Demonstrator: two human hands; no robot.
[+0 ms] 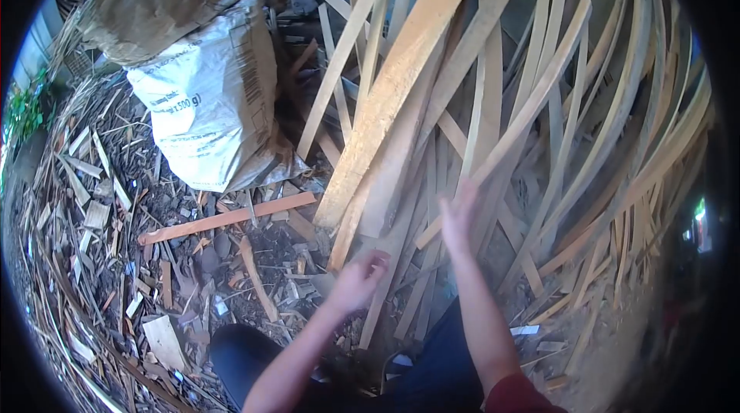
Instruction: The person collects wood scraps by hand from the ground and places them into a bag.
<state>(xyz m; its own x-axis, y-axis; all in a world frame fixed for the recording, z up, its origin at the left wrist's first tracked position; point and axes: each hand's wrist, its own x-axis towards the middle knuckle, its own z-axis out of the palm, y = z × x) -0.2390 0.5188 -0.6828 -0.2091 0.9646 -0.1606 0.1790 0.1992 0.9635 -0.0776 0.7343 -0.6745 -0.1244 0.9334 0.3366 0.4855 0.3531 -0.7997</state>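
A big pile of long thin wood strips (532,104) leans across the right half of the view. A wide pale plank (393,89) lies on top, running from upper right down to the middle. My left hand (356,282) hovers with fingers curled loosely near the lower ends of the strips, holding nothing. My right hand (459,216) is raised and blurred, fingers extended, just in front of the strips below the plank; it holds nothing.
A large white sack (208,97) with a brown crumpled top stands at upper left. An orange-brown slat (227,219) lies on the ground among wood chips and offcuts (100,205). My dark-trousered knees (239,355) show at the bottom.
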